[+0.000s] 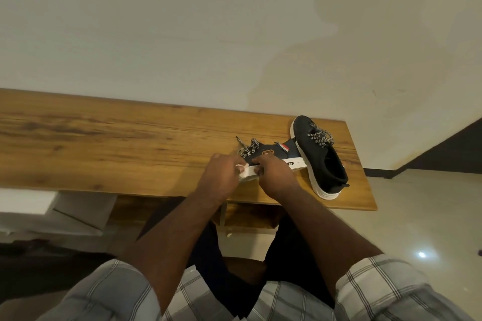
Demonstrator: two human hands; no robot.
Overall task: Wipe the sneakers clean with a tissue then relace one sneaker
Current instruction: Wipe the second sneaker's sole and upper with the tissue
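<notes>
Two dark navy sneakers with white soles and black-and-white laces are on the wooden table (109,135). One sneaker (276,151) lies on its side near the front edge, its white sole turned toward me. My right hand (276,174) grips that sneaker over the sole. My left hand (221,172) pinches a white tissue (242,169) against the toe end of the sole. The tissue is mostly hidden by my fingers. The second sneaker (323,156) stands upright at the table's right end, touching the first one's heel.
A plain pale wall rises just behind the table. The table's right edge (365,177) lies close beside the upright sneaker, with tiled floor beyond. White boxes (78,214) sit under the table on the left. My knees are under the front edge.
</notes>
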